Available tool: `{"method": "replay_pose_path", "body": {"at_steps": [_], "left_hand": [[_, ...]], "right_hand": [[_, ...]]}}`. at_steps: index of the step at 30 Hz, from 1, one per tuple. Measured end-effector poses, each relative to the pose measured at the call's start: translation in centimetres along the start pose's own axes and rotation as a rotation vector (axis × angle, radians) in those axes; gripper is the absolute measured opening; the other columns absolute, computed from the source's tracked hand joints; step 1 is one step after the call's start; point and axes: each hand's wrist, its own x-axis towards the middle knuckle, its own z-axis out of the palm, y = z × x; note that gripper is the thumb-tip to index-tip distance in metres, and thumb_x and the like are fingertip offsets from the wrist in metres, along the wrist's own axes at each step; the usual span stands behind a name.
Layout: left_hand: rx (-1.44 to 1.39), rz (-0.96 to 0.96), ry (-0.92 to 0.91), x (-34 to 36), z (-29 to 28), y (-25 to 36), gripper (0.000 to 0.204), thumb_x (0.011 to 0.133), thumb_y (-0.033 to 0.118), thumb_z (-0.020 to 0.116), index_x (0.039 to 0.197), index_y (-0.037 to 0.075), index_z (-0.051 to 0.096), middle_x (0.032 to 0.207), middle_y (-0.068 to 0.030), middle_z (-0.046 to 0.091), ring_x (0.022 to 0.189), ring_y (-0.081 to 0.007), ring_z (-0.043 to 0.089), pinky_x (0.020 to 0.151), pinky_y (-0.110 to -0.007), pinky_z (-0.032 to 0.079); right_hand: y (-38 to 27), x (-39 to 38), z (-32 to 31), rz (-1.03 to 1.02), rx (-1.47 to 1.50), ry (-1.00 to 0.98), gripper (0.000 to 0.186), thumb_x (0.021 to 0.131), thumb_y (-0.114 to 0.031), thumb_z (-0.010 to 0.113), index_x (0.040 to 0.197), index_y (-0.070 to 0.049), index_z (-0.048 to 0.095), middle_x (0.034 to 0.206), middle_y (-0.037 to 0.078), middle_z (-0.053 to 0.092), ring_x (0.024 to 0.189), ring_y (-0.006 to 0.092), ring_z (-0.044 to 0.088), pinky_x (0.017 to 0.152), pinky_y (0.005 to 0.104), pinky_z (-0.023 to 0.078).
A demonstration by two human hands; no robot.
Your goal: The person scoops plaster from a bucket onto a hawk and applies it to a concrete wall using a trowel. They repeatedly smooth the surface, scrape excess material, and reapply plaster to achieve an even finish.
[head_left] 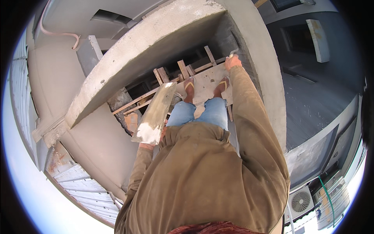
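My left hand (163,135) grips a long flat plaster board (157,111) from beneath, its face smeared with grey and a whiter patch at the near end. Most of those fingers are hidden under it. My right arm stretches forward, and my right hand (233,62) is closed around the handle of a trowel (233,52). Only a bit of pale handle and bent metal neck shows; its blade is hard to make out against the grey inner wall (225,37). That hand is at the inner corner of the concrete recess, close to the wall.
I stand in flip-flops on a pale plank (204,87) over wooden battens (183,70). A rough concrete edge (144,45) curves across ahead, and a concrete upright (269,78) rises on the right. Beneath lie a corrugated roof (83,183) and an air-conditioner unit (300,201).
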Motion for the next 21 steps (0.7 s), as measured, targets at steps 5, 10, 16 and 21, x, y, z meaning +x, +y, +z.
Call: {"method": "replay_pose_path", "body": {"at_steps": [5, 10, 16, 21], "left_hand": [[0.009, 0.021, -0.120, -0.3, -2.8, 0.8, 0.074, 0.096, 0.053, 0.050, 0.141, -0.005, 0.040, 0.113, -0.0217, 0.057, 0.071, -0.0234, 0.057, 0.052, -0.032, 0.053], [0.119, 0.039, -0.138, 0.3, -3.4, 1.3, 0.072, 0.096, 0.049, 0.053, 0.142, -0.004, 0.039, 0.115, -0.0202, 0.057, 0.069, -0.0232, 0.057, 0.050, -0.032, 0.052], [0.117, -0.071, -0.247, 2.6, -2.6, 1.5, 0.067, 0.098, 0.045, 0.051, 0.142, -0.004, 0.039, 0.116, -0.0185, 0.056, 0.072, -0.0226, 0.055, 0.053, -0.032, 0.051], [0.102, -0.136, -0.262, 1.2, 1.8, 0.9, 0.064, 0.100, 0.041, 0.049, 0.143, -0.004, 0.037, 0.119, -0.0187, 0.054, 0.073, -0.0227, 0.054, 0.054, -0.033, 0.052]], "right_hand": [[-2.4, -7.0, -3.9, -0.056, -0.002, -0.004, 0.049, 0.095, -0.038, 0.056, 0.127, -0.002, 0.049, 0.122, 0.027, 0.064, 0.116, 0.0437, 0.061, 0.100, 0.0510, 0.047], [3.5, -7.7, -3.0, 0.085, -0.068, -0.066, 0.044, 0.096, -0.037, 0.056, 0.123, -0.003, 0.049, 0.122, 0.026, 0.065, 0.117, 0.0420, 0.062, 0.099, 0.0511, 0.048], [3.0, -10.2, -5.6, 0.062, -0.063, -0.031, 0.044, 0.096, -0.035, 0.057, 0.125, -0.004, 0.049, 0.123, 0.026, 0.064, 0.117, 0.0421, 0.062, 0.099, 0.0510, 0.048], [4.6, -11.1, -4.3, 0.036, -0.058, 0.000, 0.043, 0.095, -0.036, 0.056, 0.121, -0.003, 0.050, 0.120, 0.024, 0.066, 0.113, 0.0419, 0.064, 0.097, 0.0516, 0.049]]}}
